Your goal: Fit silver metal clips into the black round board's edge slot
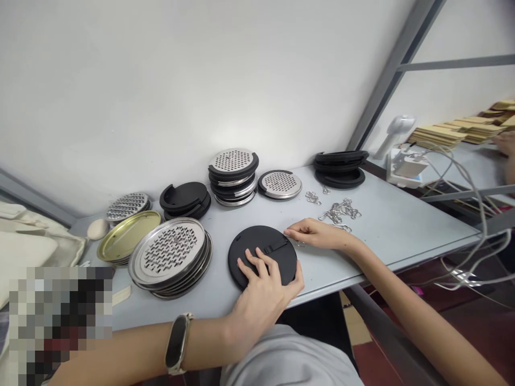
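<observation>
A black round plastic grater base (251, 238) lies flat near the table's front edge, a slotted latch (276, 246) on its upper right. My left hand (263, 273) rests on it, fingertips on the face and thumb along the right rim, holding it. At the disc's upper right rim, my right hand (311, 233) is closed in a pinch. What sits between its fingertips is hidden. A bit of bent metal wire (300, 244) shows just under those fingers. Beyond the right hand lie loose silver wire clips (340, 212) in a tangled heap, with a smaller group (313, 198) behind.
Stacked metal grater discs (169, 252) and a gold-coloured round tray (131, 236) stand at left. Along the wall are black rings (185, 198), a tall grater stack (233, 161), one grater (280, 184) and black frames (340, 177). Cables (477, 203) hang at right, near another person's hand (506, 143).
</observation>
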`<state>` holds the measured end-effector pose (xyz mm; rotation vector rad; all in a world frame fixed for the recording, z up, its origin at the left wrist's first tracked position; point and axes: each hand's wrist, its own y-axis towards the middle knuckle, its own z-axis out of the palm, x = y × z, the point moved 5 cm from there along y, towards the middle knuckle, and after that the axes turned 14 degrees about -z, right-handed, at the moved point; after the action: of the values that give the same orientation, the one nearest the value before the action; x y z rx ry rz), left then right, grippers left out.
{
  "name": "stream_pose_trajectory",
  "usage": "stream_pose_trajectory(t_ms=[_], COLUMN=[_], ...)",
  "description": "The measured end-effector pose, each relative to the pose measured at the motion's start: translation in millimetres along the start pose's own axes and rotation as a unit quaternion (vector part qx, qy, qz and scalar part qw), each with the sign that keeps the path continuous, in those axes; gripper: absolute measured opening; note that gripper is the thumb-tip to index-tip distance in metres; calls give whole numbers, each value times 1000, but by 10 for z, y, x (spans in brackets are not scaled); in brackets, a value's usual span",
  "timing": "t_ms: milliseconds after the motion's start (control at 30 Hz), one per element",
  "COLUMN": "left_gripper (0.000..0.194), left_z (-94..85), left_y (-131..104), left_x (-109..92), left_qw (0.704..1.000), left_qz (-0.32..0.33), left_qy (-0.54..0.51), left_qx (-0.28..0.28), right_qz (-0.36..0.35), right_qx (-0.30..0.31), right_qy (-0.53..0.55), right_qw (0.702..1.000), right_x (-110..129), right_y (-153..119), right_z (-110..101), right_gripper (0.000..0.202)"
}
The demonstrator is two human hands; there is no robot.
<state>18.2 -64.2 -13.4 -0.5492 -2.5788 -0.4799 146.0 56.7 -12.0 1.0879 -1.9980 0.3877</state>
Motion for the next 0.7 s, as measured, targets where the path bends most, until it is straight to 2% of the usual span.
stream_pose_trajectory(t_ms=[400,700], left_gripper=[49,65], left_z=[-69,-53], left_y=[82,143], left_x=[45,61], left_qw=[999,998], left_qz=[35,45], left_qy=[-18,-47], left_qx=[-12,10], right_qz=[0,-8], right_qx=[-51,-34], right_qy=[-59,-46], right_qw=[997,998], right_x=[74,64], right_y=[68,57], right_z=[58,68], right_gripper=[43,45])
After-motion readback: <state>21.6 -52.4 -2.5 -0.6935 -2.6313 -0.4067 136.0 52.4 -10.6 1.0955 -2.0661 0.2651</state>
